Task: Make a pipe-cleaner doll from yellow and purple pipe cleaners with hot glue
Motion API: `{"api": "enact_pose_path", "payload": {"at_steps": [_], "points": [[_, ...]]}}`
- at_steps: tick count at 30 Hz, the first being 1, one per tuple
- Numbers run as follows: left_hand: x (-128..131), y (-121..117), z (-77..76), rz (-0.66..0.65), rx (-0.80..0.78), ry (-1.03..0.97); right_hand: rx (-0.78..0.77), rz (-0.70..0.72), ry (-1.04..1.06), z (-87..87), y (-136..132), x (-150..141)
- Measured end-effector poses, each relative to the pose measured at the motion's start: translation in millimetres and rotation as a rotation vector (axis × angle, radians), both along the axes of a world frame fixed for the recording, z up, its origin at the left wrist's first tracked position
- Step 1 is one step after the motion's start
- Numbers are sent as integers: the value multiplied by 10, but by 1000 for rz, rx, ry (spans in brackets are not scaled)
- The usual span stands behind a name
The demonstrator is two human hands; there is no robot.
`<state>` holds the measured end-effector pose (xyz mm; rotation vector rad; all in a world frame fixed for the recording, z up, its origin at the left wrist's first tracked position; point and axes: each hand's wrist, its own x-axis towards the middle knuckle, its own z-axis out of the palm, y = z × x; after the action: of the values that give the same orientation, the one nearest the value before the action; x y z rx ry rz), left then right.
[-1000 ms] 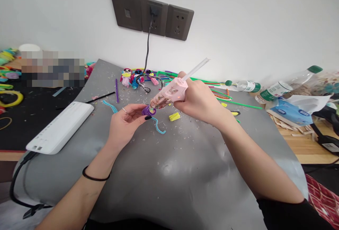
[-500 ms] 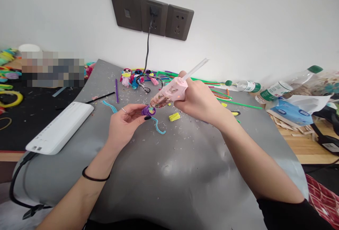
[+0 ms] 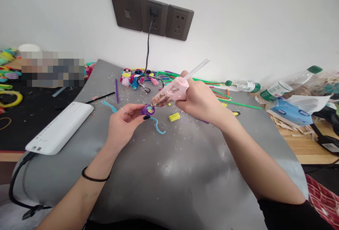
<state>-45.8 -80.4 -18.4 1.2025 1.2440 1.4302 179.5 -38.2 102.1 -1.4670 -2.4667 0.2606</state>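
My left hand [image 3: 124, 124] pinches a small purple coil of pipe cleaner [image 3: 144, 110] between thumb and fingers, its round end turned to the right. Pale yellow and blue bits show inside that end. My right hand [image 3: 197, 97] is wrapped round a pink hot glue gun [image 3: 173, 91], with a clear glue stick [image 3: 196, 70] poking out of its back. The gun's nozzle sits close to the coil's open end; whether they touch I cannot tell. Below the coil a light blue pipe cleaner [image 3: 158, 127] lies on the grey mat, and a yellow folded piece [image 3: 174, 117] rests nearby.
Small pipe-cleaner dolls [image 3: 127, 77] stand at the back, beside loose green pipe cleaners [image 3: 206, 81]. A white power strip [image 3: 60, 127] lies at left. Plastic bottles [image 3: 275, 91] and a tissue pack [image 3: 293, 111] are on the right. A black cord [image 3: 147, 51] hangs from the wall socket.
The glue gun has shifted slightly to the right, its nozzle backing off a little from the coil's end. The left hand and coil have moved very slightly.
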Motion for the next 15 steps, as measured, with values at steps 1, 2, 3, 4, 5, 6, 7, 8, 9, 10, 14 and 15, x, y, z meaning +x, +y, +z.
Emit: {"api": "enact_pose_path", "payload": {"at_steps": [1, 2, 3, 4, 5, 6, 7, 8, 9, 10, 14, 15], "points": [[0, 0, -2, 2, -2, -4, 2, 5, 2, -4, 3, 4], [0, 1, -5, 3, -3, -8, 2, 8, 3, -9, 6, 9], [-1, 3, -8, 5, -4, -11, 0, 8, 2, -15, 9, 14], [-2, 5, -12, 5, -5, -13, -2, 7, 3, -21, 11, 19], [-4, 7, -15, 5, -5, -14, -4, 8, 4, -27, 14, 24], [-6, 9, -18, 6, -5, -15, -5, 10, 8, -33, 16, 30], [-8, 11, -21, 8, -3, -15, -3, 15, 14, -40, 19, 36], [-10, 13, -23, 10, -1, -16, 2, 22, 20, -46, 22, 41], [-11, 13, -25, 10, 1, -17, 8, 30, 24, -51, 25, 47], [-11, 14, -25, 11, 5, -19, 16, 39, 27, -57, 28, 52], [-7, 13, -20, 20, 14, -26, 64, 76, 48, -70, 37, 66], [-5, 13, -18, 23, 15, -27, 72, 81, 54, -70, 38, 69]]}}
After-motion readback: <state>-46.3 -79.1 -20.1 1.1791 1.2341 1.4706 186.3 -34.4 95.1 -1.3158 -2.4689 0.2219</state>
